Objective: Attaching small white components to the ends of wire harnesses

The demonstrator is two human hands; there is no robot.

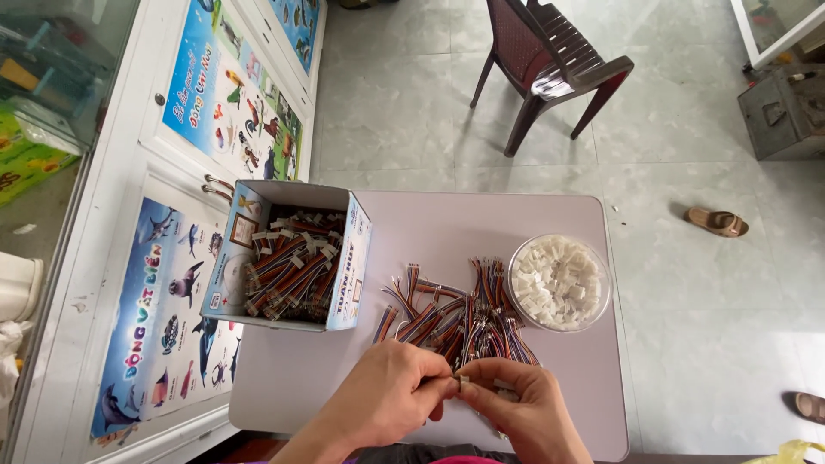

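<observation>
My left hand [391,395] and my right hand [516,404] meet at the near edge of a small light grey table [481,219]. Together their fingertips pinch a small white plastic connector [465,380] with short coloured wires. Just beyond the hands lies a loose pile of multicoloured wire harnesses [460,314]. To the right of the pile stands a round clear container [559,282] full of white plastic connector housings. On the table's left stands an open cardboard box [290,255] holding many finished wire harnesses.
A dark brown plastic chair [550,56] stands on the tiled floor beyond the table. White cabinet doors with animal posters [228,99] run along the left. A sandal [718,222] lies on the floor at right, and a grey metal box [784,112] sits farther back.
</observation>
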